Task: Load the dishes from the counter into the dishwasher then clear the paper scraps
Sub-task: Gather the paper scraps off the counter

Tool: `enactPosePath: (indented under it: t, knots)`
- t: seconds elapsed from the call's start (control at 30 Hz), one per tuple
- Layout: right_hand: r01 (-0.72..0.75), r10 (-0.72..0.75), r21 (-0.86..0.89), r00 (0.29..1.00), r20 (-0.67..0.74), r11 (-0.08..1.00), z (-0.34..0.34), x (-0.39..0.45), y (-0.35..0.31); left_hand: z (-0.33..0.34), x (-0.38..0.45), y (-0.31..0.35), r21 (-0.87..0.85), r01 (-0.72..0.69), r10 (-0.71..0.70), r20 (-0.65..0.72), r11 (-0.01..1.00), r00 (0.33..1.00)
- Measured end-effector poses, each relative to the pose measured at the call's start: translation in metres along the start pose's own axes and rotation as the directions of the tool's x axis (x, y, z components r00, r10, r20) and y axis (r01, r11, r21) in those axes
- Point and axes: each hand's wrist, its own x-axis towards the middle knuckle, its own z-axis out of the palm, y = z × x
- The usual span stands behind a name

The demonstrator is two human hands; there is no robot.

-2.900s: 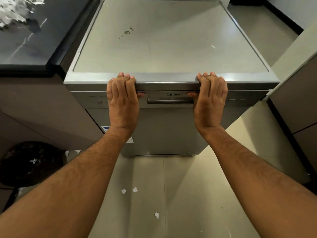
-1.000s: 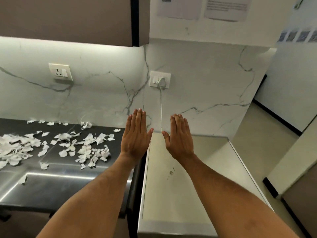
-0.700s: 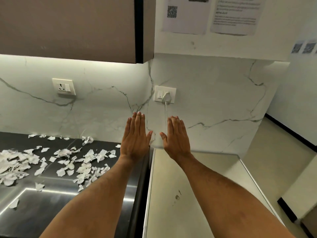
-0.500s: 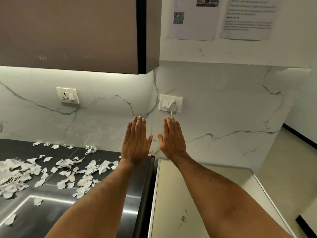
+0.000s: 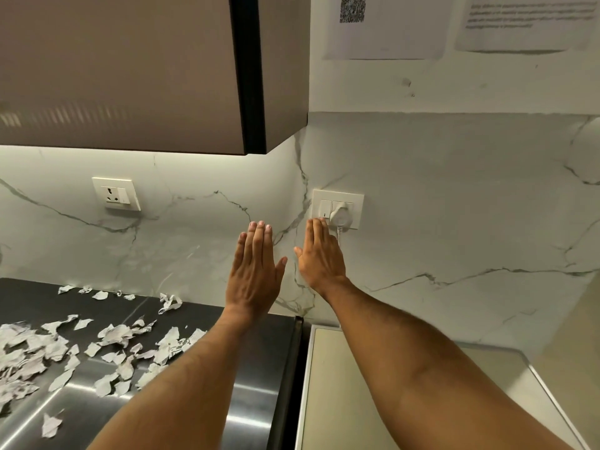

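Note:
Both arms are stretched towards the marble back wall. My right hand point(image 5: 319, 254) is flat with straight fingers, its fingertips at the lower left of the wall switch plate point(image 5: 337, 209), where a white plug point(image 5: 341, 216) sits in the socket. My left hand point(image 5: 255, 267) hangs flat beside it, holding nothing. The dishwasher's steel top point(image 5: 373, 401) lies under my right forearm. White paper scraps point(image 5: 107, 345) are scattered over the dark counter point(image 5: 253, 384) at lower left.
A brown wall cabinet point(image 5: 130, 73) overhangs the counter at upper left. A second socket point(image 5: 117, 193) sits on the wall at left. Printed sheets point(image 5: 383, 27) are stuck high on the wall. Beige floor point(image 5: 571, 336) shows at right.
Both hands left the dishwasher's front edge and rose flat towards the wall. The view tilted up, and my right fingertips have reached the switch plate.

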Motion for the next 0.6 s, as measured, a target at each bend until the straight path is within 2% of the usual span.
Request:
enactPosePath:
  t: [0.27, 0.6]
  knots:
    - [-0.001, 0.000, -0.009, 0.995, -0.101, 1.000, 0.027, 0.010, 0.005, 0.027, 0.005, -0.012, 0.028, 0.026, -0.027, 0.035, 0.999, 0.999]
    - [0.035, -0.034, 0.012, 0.999, -0.020, 0.999, 0.029, -0.044, 0.009, 0.012, -0.032, -0.004, 0.018, 0.021, -0.022, 0.054, 1.000, 0.998]
